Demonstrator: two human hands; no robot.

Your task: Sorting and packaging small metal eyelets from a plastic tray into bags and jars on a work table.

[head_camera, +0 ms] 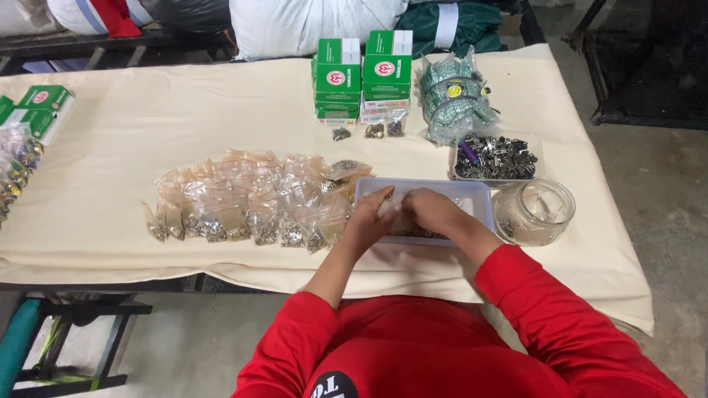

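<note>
The fingers (pixel 380 197) of the left hand (pixel 371 217) are seen curled over a small clear bag (pixel 391 210) inside the pale plastic tray (pixel 483 193), and the bag appears to be pinched, though how tightly cannot be told. Far to the left, green boxes (pixel 40 103) and a pile of shiny packets (pixel 16 173) are found at the edge of the desk (pixel 147 118), which is covered in cream cloth. Next, a spread of small clear bags filled with metal bits (pixel 251 203) is laid out in rows, just beside the tray. Above it, two stacks of green boxes (pixel 361 74) are set near the far edge, with a few tiny filled bags (pixel 376 130) at their foot. Back at the tray, the right hand (pixel 435 212) is met fingertip to fingertip with the left, bent over the same bag; its grip is hidden. Further right, a bundle of green packets (pixel 453 96) is seen, then a clear tray of dark metal clips (pixel 495 156), and a glass jar (pixel 535 211) lying beside the pale tray.
</note>
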